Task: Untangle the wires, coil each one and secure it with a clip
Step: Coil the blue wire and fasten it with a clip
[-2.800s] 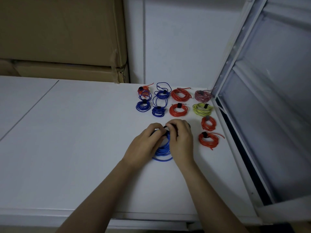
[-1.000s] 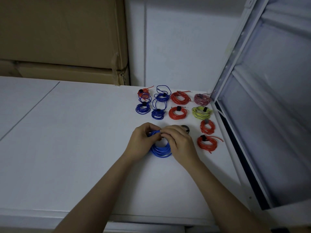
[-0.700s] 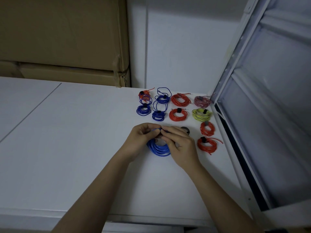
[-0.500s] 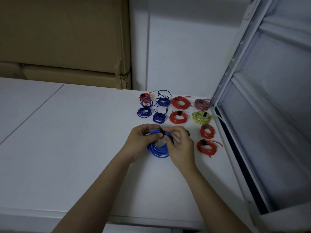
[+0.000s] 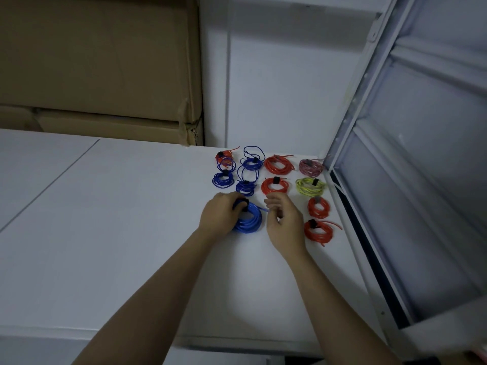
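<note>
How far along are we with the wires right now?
Done: ten clipped coils lie in rows at the back of the table, mostly red and blue, one yellow, one pinkish. In hand: the left hand holds a big blue coil with a black clip on its top; the right hand hovers beside it. Left: setting it with the rest; no loose wires show.

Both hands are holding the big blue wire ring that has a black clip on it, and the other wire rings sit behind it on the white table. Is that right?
Not quite. Only the left hand holds the big blue wire ring; the right hand is off it, just beside it. The head view shows this. The black clip is on it, and the other wire rings do sit behind it on the white table.
</note>
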Tool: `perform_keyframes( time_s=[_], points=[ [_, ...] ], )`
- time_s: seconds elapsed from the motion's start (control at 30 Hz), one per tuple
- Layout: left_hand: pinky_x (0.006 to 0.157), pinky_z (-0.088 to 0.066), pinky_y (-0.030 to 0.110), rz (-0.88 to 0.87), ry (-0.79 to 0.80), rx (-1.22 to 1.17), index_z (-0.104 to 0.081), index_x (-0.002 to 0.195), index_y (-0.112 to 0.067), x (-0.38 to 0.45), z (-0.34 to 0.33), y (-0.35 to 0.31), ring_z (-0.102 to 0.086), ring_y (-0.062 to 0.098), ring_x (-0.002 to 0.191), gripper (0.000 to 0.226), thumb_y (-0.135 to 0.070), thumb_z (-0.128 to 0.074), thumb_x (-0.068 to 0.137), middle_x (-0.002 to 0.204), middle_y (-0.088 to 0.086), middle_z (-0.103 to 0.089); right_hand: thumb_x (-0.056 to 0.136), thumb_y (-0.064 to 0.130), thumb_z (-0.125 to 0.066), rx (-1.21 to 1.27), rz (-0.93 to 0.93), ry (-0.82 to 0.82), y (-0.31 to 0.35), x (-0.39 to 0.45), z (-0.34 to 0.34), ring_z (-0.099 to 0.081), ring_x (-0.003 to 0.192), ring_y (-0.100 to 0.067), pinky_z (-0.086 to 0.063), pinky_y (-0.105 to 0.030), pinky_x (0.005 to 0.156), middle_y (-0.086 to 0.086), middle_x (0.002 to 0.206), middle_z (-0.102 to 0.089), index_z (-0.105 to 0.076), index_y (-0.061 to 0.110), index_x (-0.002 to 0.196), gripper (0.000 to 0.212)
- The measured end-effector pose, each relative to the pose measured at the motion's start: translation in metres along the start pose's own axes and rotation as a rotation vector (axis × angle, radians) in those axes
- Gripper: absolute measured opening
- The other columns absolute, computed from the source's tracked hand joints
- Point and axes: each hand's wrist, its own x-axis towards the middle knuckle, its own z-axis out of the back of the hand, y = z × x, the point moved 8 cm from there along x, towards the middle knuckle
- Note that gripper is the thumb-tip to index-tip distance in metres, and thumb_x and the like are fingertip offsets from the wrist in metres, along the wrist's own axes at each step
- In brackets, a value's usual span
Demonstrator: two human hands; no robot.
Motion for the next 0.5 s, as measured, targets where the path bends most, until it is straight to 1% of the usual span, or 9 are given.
perform_keyframes(
  time_s=[0.07, 0.17, 0.23, 0.3, 0.37, 0.43, 0.5],
  points=[
    [0.076, -0.05, 0.037, 0.013, 0.003, 0.034, -0.069, 0.105, -0.018, 0.001, 0.001, 0.002, -0.061, 0.024, 0.091, 0.021, -0.028, -0.052, 0.095, 0.099, 0.006, -0.069, 0.084, -0.008, -0.05, -0.049, -0.006, 0.002, 0.0, 0.004, 0.005, -0.061, 0.094, -0.017, -0.051, -0.027, 0.081, -0.001, 0.102, -0.065, -0.063, 0.006, 0.107, 0.03],
    [0.077, -0.05, 0.036, 0.058, -0.006, 0.046, -0.07, 0.105, -0.019, 0.001, 0.007, 0.003, -0.061, 0.025, 0.096, 0.023, -0.034, -0.058, 0.092, 0.104, 0.004, -0.069, 0.084, -0.005, -0.051, -0.115, -0.028, 0.032, -0.002, 0.009, 0.009, -0.058, 0.088, -0.019, -0.051, -0.035, 0.079, -0.004, 0.098, -0.063, -0.064, 0.009, 0.104, 0.028],
    [0.084, -0.049, 0.036, 0.102, -0.038, 0.037, -0.066, 0.115, -0.018, 0.0, 0.017, 0.004, -0.059, 0.026, 0.106, 0.034, -0.04, -0.062, 0.089, 0.116, 0.004, -0.066, 0.084, -0.003, -0.051, -0.152, -0.004, 0.059, 0.001, 0.013, 0.006, -0.057, 0.086, -0.02, -0.05, -0.034, 0.076, -0.004, 0.097, -0.062, -0.064, 0.011, 0.103, 0.027],
    [0.089, -0.047, 0.036, 0.09, -0.125, 0.075, -0.061, 0.126, -0.017, -0.004, 0.034, 0.005, -0.056, 0.027, 0.113, 0.043, -0.041, -0.063, 0.089, 0.126, 0.005, -0.062, 0.084, -0.002, -0.052, -0.192, 0.048, 0.082, 0.01, 0.017, 0.001, -0.056, 0.085, -0.018, -0.045, -0.028, 0.073, -0.001, 0.095, -0.059, -0.063, 0.012, 0.103, 0.026],
    [0.086, -0.048, 0.036, 0.044, -0.236, 0.163, -0.061, 0.124, -0.016, -0.015, 0.059, 0.005, -0.059, 0.027, 0.107, 0.039, -0.039, -0.06, 0.092, 0.122, 0.006, -0.064, 0.085, -0.002, -0.053, -0.21, 0.103, 0.079, 0.023, 0.019, -0.005, -0.055, 0.088, -0.018, -0.043, -0.027, 0.072, 0.003, 0.094, -0.056, -0.064, 0.011, 0.102, 0.024],
    [0.081, -0.048, 0.036, 0.011, -0.319, 0.241, -0.063, 0.12, -0.014, -0.027, 0.085, 0.01, -0.06, 0.027, 0.101, 0.034, -0.036, -0.057, 0.094, 0.115, 0.006, -0.066, 0.085, -0.001, -0.053, -0.241, 0.156, 0.057, 0.039, 0.021, -0.014, -0.054, 0.093, -0.021, -0.043, -0.03, 0.073, 0.0, 0.095, -0.06, -0.065, 0.009, 0.101, 0.022],
    [0.08, -0.048, 0.035, 0.014, -0.376, 0.264, -0.063, 0.119, -0.014, -0.04, 0.112, 0.024, -0.061, 0.027, 0.098, 0.032, -0.034, -0.057, 0.095, 0.113, 0.006, -0.067, 0.086, -0.001, -0.053, -0.249, 0.215, 0.044, 0.062, 0.022, -0.03, -0.054, 0.096, -0.023, -0.039, -0.028, 0.075, -0.004, 0.098, -0.063, -0.066, 0.008, 0.099, 0.02]
  ],
)
